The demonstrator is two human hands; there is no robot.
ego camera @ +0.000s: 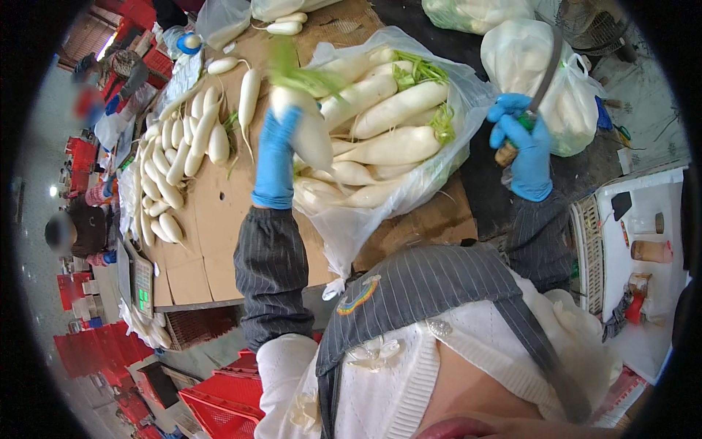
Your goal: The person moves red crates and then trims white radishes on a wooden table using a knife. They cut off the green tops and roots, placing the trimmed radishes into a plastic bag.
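In my blue-gloved left hand (278,159) is a white daikon radish (313,137). Its blurred green leaf stubs (299,74) point up and away from me. My right hand (524,145), also in a blue glove, grips a sickle (550,68) by its wooden handle, and the dark curved blade points away from me. Between the hands, an opened clear plastic bag (351,230) lies on the table, full of daikon radishes (392,145) with short green tops. The bag's knotted corner hangs toward me. The sickle is apart from the held radish.
Cardboard (219,241) covers the tabletop. Loose daikon radishes (175,148) are piled at left, near a digital scale (143,285). A tied bag of radishes (540,82) stands beyond my right hand. Red crates (225,400) are below left, a white bin (630,329) at right. People (82,230) work at far left.
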